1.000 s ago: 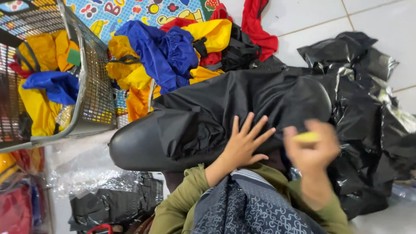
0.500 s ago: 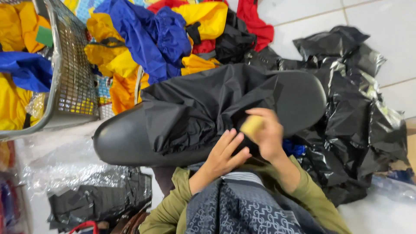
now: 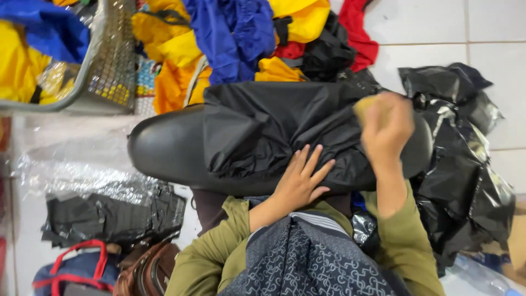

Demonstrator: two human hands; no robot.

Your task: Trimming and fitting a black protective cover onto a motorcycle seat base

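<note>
— What is the black cloth [image 3: 285,129] going to be like to handle?

— Light and limp, I'd judge, and probably slick: it is lying in loose creases over the black pad [image 3: 164,151] and catching the light like thin coated fabric. It is sitting right in front of the person, draped across that pad.

— Where is the left hand [image 3: 298,183] sitting?

— Flat on the near edge of the cloth, fingers spread, pressing rather than gripping. That looks like the sensible place to pin it, since a fold would likely slide if pinched loosely.

— And the right hand [image 3: 386,129]?

— It is curling shut around a small yellow piece [image 3: 366,105] over the cloth's far side. The hand is blurring, so what that piece is, I cannot tell.

— What else is hard to make out?

— The cloth's shape; it is bunching up, and its edge is merging with the black plastic [image 3: 466,164] on the floor. The basket [image 3: 107,66] is running out of view.
</note>
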